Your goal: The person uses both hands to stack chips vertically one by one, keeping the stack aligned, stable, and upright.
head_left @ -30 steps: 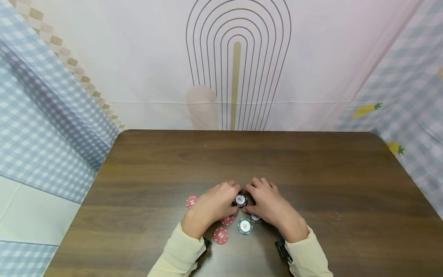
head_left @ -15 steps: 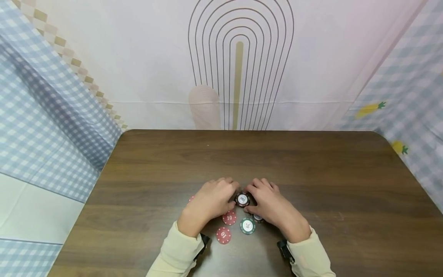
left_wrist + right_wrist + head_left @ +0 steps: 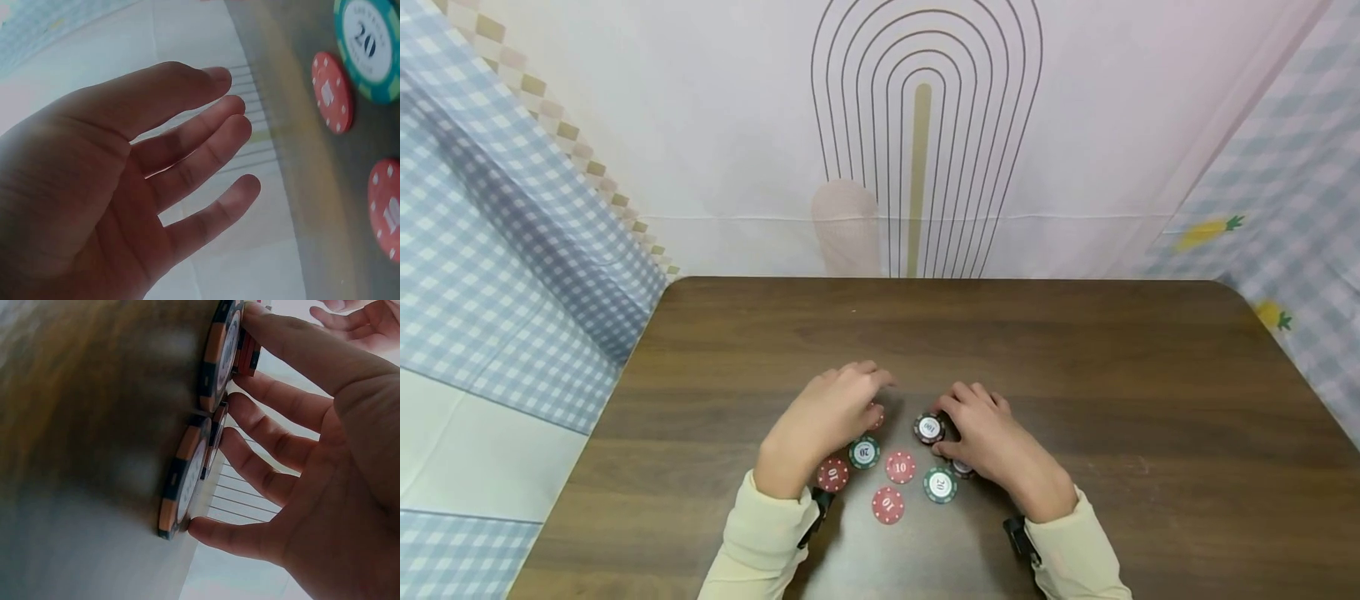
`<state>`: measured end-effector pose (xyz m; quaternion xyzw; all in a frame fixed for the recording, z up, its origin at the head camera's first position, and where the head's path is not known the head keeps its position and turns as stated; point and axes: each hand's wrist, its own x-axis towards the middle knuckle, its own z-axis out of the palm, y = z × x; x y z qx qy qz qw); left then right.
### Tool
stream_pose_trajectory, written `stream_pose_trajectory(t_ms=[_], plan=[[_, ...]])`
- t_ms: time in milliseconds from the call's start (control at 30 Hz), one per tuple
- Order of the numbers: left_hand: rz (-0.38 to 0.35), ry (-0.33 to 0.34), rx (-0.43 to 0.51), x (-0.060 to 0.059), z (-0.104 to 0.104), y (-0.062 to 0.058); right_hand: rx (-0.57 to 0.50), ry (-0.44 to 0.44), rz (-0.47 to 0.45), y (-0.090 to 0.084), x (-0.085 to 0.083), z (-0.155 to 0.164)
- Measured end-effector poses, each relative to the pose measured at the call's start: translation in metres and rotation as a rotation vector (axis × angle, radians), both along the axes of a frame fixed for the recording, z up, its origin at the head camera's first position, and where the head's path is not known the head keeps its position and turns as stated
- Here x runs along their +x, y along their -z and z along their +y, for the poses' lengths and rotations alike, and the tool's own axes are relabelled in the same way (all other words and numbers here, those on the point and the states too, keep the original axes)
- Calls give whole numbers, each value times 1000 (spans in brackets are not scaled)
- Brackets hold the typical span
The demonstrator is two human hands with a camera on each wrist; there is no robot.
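Note:
My left hand (image 3: 827, 412) hangs over the left chips with its fingers spread and nothing between them; in the left wrist view that hand (image 3: 162, 169) is apart from every chip. My right hand (image 3: 992, 437) holds a small stack of black poker chips (image 3: 928, 428) marked 100, thumb on the near side and index finger on the far side. In the right wrist view the layered stack (image 3: 249, 355) sits between thumb and index finger. Beside it, another black chip (image 3: 962, 468) is partly hidden by the right hand; more black chips (image 3: 185, 478) lie near the other fingers.
Red chips marked 10 (image 3: 900, 467) and green chips marked 20 (image 3: 940, 485) lie flat on the brown wooden table (image 3: 1075, 350). A red chip (image 3: 877, 416) is partly covered by the left hand. A white patterned cloth (image 3: 737, 150) hangs behind the table.
My left hand has left the black stack and moved left and away, uncovering a green chip and a red chip. The right hand has stayed at the stack.

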<state>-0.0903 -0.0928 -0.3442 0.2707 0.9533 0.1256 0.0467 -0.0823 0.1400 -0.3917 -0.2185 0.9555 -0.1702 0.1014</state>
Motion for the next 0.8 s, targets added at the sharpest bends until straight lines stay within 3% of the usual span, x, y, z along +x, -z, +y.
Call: stream_pose_trajectory(t_ms=[333, 633, 800], plan=[[-135, -124, -35, 5, -15, -6, 8, 28, -35, 2, 1, 1], [-256, -382, -204, 10, -22, -8, 6, 24, -38, 3, 0, -1], [-290, -451, -259, 9, -22, -8, 11, 15, -23, 1, 0, -2]])
